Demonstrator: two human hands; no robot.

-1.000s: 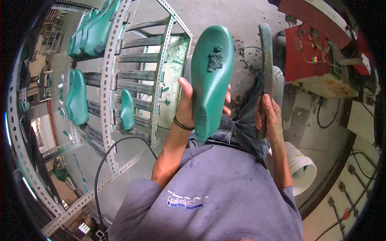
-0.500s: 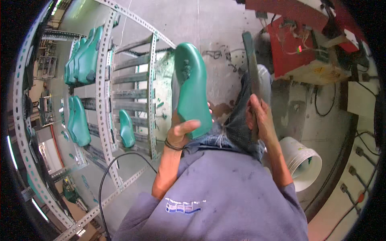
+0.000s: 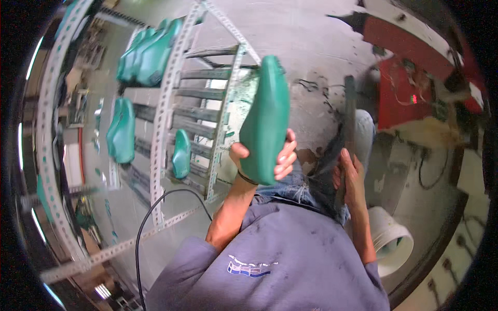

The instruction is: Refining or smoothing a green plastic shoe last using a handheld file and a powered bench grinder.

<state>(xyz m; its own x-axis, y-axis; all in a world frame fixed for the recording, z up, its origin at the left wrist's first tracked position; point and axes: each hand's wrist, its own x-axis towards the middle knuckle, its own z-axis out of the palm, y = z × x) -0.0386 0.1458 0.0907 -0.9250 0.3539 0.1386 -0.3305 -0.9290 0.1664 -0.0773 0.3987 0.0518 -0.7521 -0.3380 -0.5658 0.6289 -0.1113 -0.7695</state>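
Note:
A glossy green shoe last (image 3: pixel 265 119) stands nearly upright in front of me, toe end up and turned partly onto its side. My left hand (image 3: pixel 284 158) is closed around its lower end, thumb on the left and fingers wrapped on the right. To the right of it, my right hand (image 3: pixel 354 181) grips a long, dark, flat bar (image 3: pixel 350 111) that looks like a file, pointing up and away from me. The bar is apart from the last. Its lower end is partly hidden by my right hand.
On the left, a perforated metal rack (image 3: pixel 168 114) holds several green lasts (image 3: pixel 150 57), another last (image 3: pixel 121 129) and a small last (image 3: pixel 181 154). A black cable (image 3: pixel 139 243) loops beside me. A white bucket (image 3: pixel 381 238) stands at right, below a red machine (image 3: pixel 399 93).
My left hand has turned the last from its broad face to a narrower side and moved it rightward. The right hand and bar sit slightly farther right and lower. The whole view has shifted.

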